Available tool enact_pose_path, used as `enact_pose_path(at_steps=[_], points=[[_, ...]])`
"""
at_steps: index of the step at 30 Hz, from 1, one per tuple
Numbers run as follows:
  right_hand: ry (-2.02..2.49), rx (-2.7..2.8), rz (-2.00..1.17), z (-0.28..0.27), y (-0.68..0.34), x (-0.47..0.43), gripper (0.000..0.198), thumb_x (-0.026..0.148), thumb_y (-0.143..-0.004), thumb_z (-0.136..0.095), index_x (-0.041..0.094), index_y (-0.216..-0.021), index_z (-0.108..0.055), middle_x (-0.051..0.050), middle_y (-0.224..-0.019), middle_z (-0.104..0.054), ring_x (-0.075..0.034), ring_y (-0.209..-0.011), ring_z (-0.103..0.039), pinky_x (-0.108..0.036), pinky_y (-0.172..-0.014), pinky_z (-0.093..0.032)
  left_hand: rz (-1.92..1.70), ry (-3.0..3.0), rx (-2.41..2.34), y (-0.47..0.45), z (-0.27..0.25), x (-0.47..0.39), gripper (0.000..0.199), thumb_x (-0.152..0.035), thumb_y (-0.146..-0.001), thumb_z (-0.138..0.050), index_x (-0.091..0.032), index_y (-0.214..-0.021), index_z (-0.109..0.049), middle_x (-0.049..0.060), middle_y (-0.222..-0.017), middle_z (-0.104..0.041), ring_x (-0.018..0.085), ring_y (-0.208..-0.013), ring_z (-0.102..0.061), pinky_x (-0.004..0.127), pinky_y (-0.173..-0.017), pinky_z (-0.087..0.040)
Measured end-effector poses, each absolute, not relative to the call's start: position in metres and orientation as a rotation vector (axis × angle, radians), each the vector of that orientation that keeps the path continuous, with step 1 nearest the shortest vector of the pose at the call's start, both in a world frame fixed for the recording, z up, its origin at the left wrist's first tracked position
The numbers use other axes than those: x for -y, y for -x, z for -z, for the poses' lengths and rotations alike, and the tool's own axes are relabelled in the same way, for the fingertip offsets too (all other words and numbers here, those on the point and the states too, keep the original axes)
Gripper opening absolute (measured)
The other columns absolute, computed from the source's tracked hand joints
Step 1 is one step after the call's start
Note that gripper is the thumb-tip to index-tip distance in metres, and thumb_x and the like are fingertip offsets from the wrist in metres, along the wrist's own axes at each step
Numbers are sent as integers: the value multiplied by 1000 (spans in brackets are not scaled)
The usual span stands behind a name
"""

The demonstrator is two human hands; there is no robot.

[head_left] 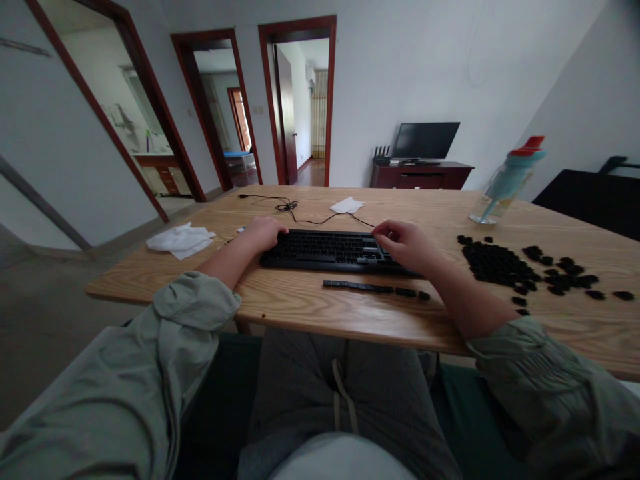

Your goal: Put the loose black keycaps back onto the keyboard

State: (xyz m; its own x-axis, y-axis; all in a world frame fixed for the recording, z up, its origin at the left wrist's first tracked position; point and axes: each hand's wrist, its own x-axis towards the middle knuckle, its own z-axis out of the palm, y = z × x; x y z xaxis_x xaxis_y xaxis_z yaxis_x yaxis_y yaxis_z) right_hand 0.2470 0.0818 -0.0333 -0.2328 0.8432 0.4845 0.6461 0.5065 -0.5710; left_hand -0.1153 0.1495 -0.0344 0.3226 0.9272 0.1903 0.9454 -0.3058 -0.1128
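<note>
A black keyboard (313, 248) lies flat on the wooden table in front of me, many of its keycaps off. My left hand (264, 233) is closed round its far left corner, thumb on the top edge. Over the right part of the keyboard, my right hand (401, 243) has thumb and index finger pinched together; whatever is between them is too small to make out. Along the keyboard's near side runs a row of black keycaps (357, 287). To the right lies a large pile of loose black keycaps (495, 264), with several more scattered around it.
A cable (310, 221) trails behind the keyboard to the far left. White tissues (181, 240) lie at the left, and another tissue (347, 205) at the back. A clear bottle (503, 187) with a red and teal lid stands at the back right of the table (290, 303).
</note>
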Motion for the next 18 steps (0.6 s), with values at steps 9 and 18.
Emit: enact_pose_path(at_steps=[9,18], points=[[1202,1970,-338,34,-249,-83,26,37,-82,-56,16,-88,-71,-6,-75,-68,-18,-65,-56,-30,-60,-43,305,2383,1777,124,44,-148,54,-4,-79,-50,-29,-123,-71,3,-128,-69,24,-120,-63,33,-104,-46],[1234,1985,-325,31,-252,-80,27,38,-84,-56,17,-91,-71,-4,-68,-64,-17,-60,-53,-30,-57,-40,209,2385,1829,126,40,-146,59,-4,-78,-50,-29,-127,-68,4,-125,-70,26,-114,-66,35,-99,-49]])
